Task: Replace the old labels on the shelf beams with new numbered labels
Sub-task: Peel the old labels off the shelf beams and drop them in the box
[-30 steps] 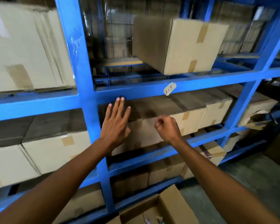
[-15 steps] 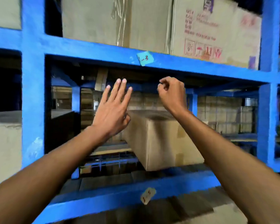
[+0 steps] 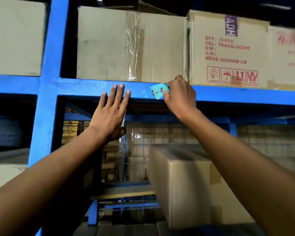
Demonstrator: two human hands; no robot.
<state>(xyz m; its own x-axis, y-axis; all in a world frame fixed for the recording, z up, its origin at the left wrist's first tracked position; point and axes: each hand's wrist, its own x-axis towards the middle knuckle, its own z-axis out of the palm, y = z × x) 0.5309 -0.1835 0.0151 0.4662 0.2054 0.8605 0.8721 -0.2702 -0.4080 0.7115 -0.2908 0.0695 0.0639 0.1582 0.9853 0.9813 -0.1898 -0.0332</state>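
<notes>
While right hand (image 3: 179, 96) pinches teal label (image 3: 157, 91) marked "1-3", left hand (image 3: 110, 113) flat on beam (image 3: 85, 87)

Label (image 3: 157, 91) on front of shelf beam (image 3: 85, 87), right hand (image 3: 180, 96) at its right edge, left hand (image 3: 110, 111) flat on beam further left. Boxes (image 3: 129, 45) sit on the beam; another box (image 3: 191, 184) on the shelf below, right of the upright post (image 3: 48, 92).

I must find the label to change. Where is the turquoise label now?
The turquoise label is on the blue beam, right of centre, pinched by the right hand, under the taped box.
</notes>
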